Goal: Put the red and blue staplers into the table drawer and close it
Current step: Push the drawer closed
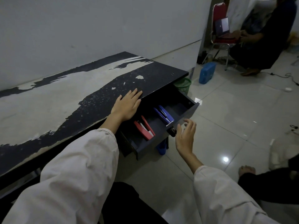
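Note:
The black table drawer stands pulled out under the table's front edge. Inside it the red stapler lies at the near left, and the blue stapler lies to its right. My left hand rests flat on the tabletop edge just above the drawer, fingers spread, holding nothing. My right hand hovers just in front of the drawer's face, fingers apart and curled, beside the lock knob, holding nothing.
The worn black table runs along the wall. A green mesh basket and a blue case stand on the tiled floor past the table. A seated person with a laptop is at the back right. A bare foot is at the right.

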